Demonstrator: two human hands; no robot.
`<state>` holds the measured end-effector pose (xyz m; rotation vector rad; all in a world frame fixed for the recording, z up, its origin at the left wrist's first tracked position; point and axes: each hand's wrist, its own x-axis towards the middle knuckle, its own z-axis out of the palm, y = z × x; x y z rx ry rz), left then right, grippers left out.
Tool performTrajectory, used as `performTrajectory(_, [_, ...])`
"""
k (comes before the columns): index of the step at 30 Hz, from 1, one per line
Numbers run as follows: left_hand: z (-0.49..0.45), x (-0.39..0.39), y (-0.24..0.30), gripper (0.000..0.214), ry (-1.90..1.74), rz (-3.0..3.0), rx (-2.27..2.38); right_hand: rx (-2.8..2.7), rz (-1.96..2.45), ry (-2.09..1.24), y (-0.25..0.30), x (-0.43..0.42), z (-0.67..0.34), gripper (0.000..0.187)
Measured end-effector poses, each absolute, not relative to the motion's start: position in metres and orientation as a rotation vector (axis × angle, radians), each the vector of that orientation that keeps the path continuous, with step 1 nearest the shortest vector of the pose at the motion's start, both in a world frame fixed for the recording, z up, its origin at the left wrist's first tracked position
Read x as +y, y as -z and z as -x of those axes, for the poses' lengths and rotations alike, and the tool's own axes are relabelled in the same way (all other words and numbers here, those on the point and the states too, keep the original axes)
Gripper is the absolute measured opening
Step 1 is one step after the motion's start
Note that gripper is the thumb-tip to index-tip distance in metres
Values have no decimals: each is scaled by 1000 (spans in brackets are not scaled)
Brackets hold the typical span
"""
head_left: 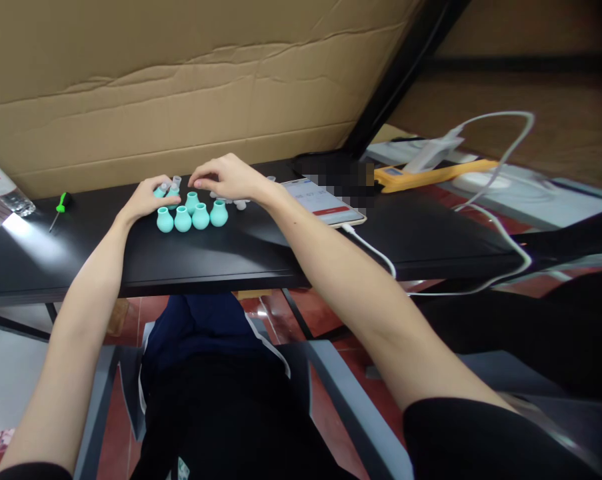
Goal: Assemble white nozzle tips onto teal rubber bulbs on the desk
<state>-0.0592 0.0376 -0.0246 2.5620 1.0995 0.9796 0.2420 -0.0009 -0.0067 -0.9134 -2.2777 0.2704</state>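
My left hand [148,200] curls round a pair of small teal bulbs [173,192] with clear translucent tips, thumb in front and fingers behind. Another translucent tip [177,181] stands just beyond them. My right hand [225,177] hovers slightly to the right, fingers bent, thumb and forefinger a little apart with nothing visible between them. Below it stand several open-necked teal bulbs [201,217] in a front row, with one more bulb [192,201] behind. Small translucent pieces [241,204] lie on the table near my right wrist, partly hidden by it.
The black table [221,257] has a cardboard wall [191,87] along its back. A green-handled screwdriver [61,205] and a plastic bottle [5,190] are on the left. On the right lie a phone [325,200], its white cable [373,250] and a yellow tool [431,175].
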Motion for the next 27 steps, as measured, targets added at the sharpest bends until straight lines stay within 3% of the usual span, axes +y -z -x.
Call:
performTrajectory(7, [57,37,15,35,-1135,-2883,1257,-2178,888,-175,10,-1,-232,45])
performTrajectory(17, [47,23,1,27,-1096,-3105,1168,-2127,974,-256,-1,-29,-217,32])
performTrajectory(27, [48,19,-4,28,-1206,-3053,1201,-2165,919,-214,-2,-35,-212,35])
